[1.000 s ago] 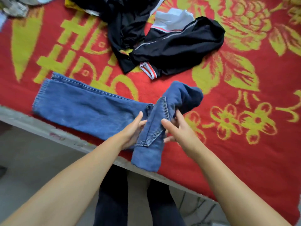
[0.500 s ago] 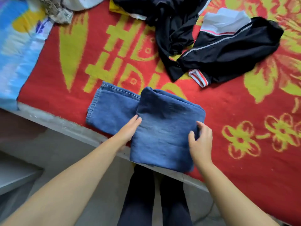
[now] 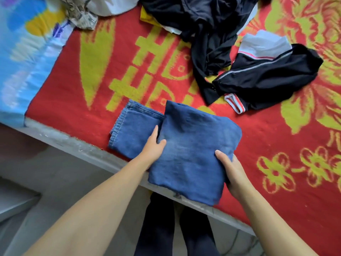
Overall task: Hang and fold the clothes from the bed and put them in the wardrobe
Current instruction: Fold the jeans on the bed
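Blue jeans lie folded on the red and yellow bed cover, at the bed's near edge. The top fold overhangs the edge a little, and the leg hems stick out to the left. My left hand holds the fold's left edge, thumb on top and fingers tucked beside it. My right hand grips the right edge, thumb on top, fingers hidden underneath. A black track jacket with white and red trim lies behind the jeans.
A heap of black clothes over a yellow garment sits at the back. A patterned cloth and a white item lie at the back left, beside a blue bedsheet. The grey bed frame edge runs diagonally.
The waist end of the jeans was folded over onto the legs, making a compact stack. My right hand went from the flat side of the stack to gripping its right edge.
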The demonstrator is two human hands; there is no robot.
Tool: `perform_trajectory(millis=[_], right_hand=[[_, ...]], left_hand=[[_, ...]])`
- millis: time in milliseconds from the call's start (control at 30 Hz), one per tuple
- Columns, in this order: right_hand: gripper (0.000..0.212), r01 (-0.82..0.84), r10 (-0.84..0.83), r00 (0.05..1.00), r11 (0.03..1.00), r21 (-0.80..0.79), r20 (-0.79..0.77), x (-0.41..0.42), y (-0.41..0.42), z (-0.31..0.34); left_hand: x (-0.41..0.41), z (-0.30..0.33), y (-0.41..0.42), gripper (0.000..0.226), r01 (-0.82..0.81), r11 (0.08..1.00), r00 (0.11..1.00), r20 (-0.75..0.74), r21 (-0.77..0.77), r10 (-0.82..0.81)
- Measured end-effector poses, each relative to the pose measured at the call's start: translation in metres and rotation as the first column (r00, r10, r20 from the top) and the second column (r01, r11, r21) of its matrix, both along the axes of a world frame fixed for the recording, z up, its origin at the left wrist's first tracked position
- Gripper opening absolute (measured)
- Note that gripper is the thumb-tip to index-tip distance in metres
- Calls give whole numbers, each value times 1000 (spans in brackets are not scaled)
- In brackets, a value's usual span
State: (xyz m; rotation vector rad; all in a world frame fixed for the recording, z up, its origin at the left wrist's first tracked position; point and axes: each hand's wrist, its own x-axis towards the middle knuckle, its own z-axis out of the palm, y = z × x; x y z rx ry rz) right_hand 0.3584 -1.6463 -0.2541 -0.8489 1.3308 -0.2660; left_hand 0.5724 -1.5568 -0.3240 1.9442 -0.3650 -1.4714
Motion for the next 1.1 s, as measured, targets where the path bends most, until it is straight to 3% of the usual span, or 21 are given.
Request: perform_trajectory(millis=[100,167,233,267,333,400,467,533,633,700,767,900,1000,1100], right_hand=[[35,-72,80,992,995,-76,101,58,21,24],[37,-240,260,960,955,-176,103,102,43,29],[52,-472,500,866,820,-324,4,143,66,28],[56,-591,617,784,706,-390,-70,163,75,21],[55,-761,767,597,447,-470,-235,191,85,7],[47,-786,777,526,289,-547,-346,208,91,-3],[46,-724,649,600,192,-663,-468,215,91,-16],[52,-748,493,613,111,-655,-617,209,82,-28],[59,-877,441,476,166,-451,-761,208,58,-45],[60,-941,476,338,182,-284,-812,213,43,-57],[60,-959,478,279,190,-212,-833,218,34,-70],[61,-965,433,245,192,-176,-867,217,32,-108],[60,-958,366,276,185,-221,-889,216,33,-133],[61,-964,406,250,192,-185,-879,219,32,-130]], left_hand=[[39,14,19,52,-176,984,977,-124,-18,172],[71,35,33,43,-255,965,944,-232,-67,233],[107,57,48,45,-266,955,932,-290,-132,219],[127,65,56,49,-258,953,936,-287,-157,206],[160,73,67,49,-167,975,979,-143,-145,146],[180,69,73,48,-20,997,984,173,-76,33],[178,53,74,58,158,986,848,504,55,-165],[154,39,68,64,294,931,621,697,216,-358],[126,10,55,72,359,878,456,761,317,-461],[127,-9,45,72,318,890,439,782,326,-443],[134,-28,36,70,306,881,445,763,362,-468],[132,-64,29,70,305,871,388,785,385,-483],[132,-85,28,72,309,880,346,820,360,-456],[134,-79,26,72,324,862,398,770,389,-498]])
